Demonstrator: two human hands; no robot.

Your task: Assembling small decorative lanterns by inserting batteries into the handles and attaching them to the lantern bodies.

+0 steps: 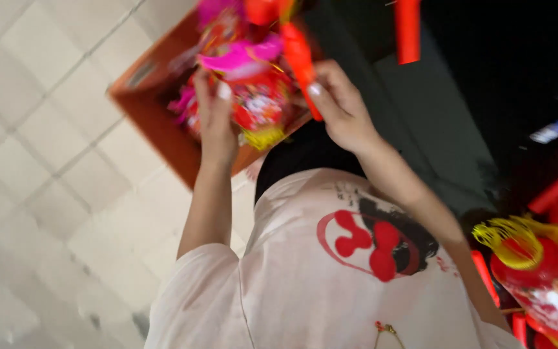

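A red and pink packaged ornament point(259, 97) is gripped over the orange cardboard box point(163, 123) by the closed fingers of the left hand point(217, 113) and right hand point(340, 106), apparently mid-sorting, so a steady, careful two-handed hold seems required next.

Motion blur smears the whole frame. Even light brightens the pale tiled floor point(40, 161) at left; the upper right sinks into dark shadow.
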